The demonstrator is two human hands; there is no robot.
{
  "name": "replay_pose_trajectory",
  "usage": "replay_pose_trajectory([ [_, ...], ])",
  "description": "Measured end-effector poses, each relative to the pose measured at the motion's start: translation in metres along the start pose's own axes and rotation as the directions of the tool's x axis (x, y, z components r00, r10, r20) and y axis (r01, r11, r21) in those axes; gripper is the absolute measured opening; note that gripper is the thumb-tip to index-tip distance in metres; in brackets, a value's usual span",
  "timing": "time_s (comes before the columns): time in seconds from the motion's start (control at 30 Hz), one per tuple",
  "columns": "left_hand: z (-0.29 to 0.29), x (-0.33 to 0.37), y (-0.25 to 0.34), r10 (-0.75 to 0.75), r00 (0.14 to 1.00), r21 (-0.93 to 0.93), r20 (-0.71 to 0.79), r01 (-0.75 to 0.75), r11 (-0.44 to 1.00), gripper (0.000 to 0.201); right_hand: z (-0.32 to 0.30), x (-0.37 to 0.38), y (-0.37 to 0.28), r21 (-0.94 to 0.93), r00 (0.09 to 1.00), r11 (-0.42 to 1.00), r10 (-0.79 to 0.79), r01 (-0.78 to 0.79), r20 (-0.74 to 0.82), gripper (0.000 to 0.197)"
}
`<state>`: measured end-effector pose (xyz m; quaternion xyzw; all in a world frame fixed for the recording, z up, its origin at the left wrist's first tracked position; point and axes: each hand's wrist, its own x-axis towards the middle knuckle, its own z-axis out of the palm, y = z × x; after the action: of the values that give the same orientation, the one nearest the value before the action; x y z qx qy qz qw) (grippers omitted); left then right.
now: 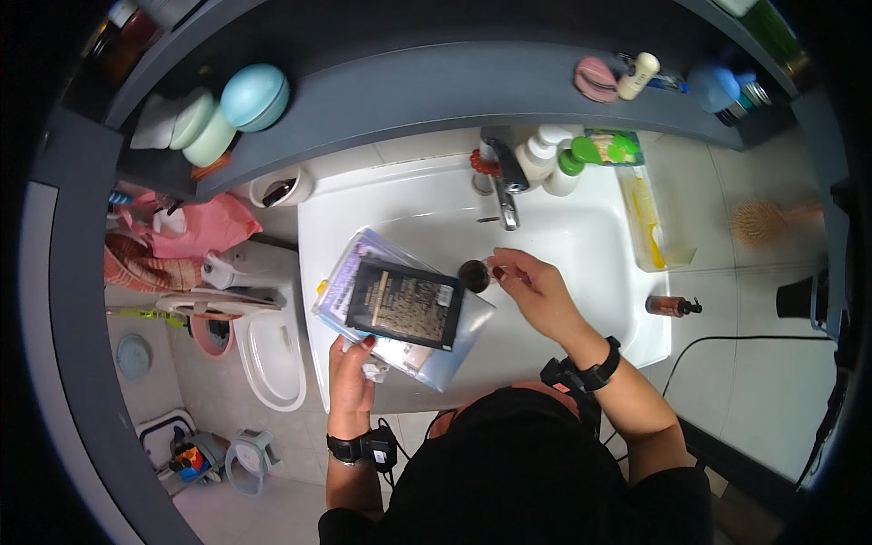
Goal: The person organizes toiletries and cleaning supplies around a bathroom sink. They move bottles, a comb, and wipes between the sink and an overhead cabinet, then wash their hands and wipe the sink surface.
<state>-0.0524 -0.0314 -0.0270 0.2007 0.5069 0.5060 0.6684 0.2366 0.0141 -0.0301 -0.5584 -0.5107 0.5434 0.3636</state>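
Observation:
My left hand [350, 368] is closed on the lower edge of a stack of flat packets, thumb on top. The uppermost is a black packet [404, 302] with gold print. Under it, clear and bluish packets [460, 338] stick out, one with a purple-white face. A crumpled white scrap [374, 371] shows beside my left thumb. Over the middle of the white sink, my right hand [531, 286] has its fingers drawn together beside a dark round spot [473, 275]. Something small and clear seems to lie at those fingertips, too unclear to name.
The white sink [581, 227] has a chrome tap [506, 186] at its back. Pump bottles [565, 171] and a clear tray [654, 227] stand at its right. A brown bottle [672, 306] lies on the right rim. A grey shelf [409, 91] overhangs the back.

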Motion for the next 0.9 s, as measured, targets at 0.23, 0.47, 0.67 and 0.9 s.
replay_pose_trajectory([
  [0.23, 0.062, 0.011, -0.011, -0.182, 0.903, 0.281, 0.388, 0.072, 0.957, 0.028, -0.033, -0.028, -0.031, 0.176, 0.954, 0.957, 0.185, -0.229, 0.236, 0.059],
  [0.47, 0.125, 0.020, -0.033, -0.462, 0.781, 0.414, 0.419, 0.289, 0.864, 0.042, -0.077, -0.074, -0.040, 0.357, 0.968, 0.900, 0.242, -0.250, 0.067, 0.055],
  [0.67, 0.182, 0.023, -0.048, -0.483, 0.708, 0.378, 0.516, 0.318, 0.870, 0.042, -0.123, -0.102, -0.051, 0.243, 0.999, 0.970, 0.018, -0.029, 0.049, 0.067],
  [0.9, 0.236, 0.032, -0.056, -0.413, 0.783, 0.115, 0.465, 0.409, 0.905, 0.037, -0.136, -0.147, 0.011, 0.753, 0.926, 0.570, -0.036, 0.329, -0.376, 0.078],
])
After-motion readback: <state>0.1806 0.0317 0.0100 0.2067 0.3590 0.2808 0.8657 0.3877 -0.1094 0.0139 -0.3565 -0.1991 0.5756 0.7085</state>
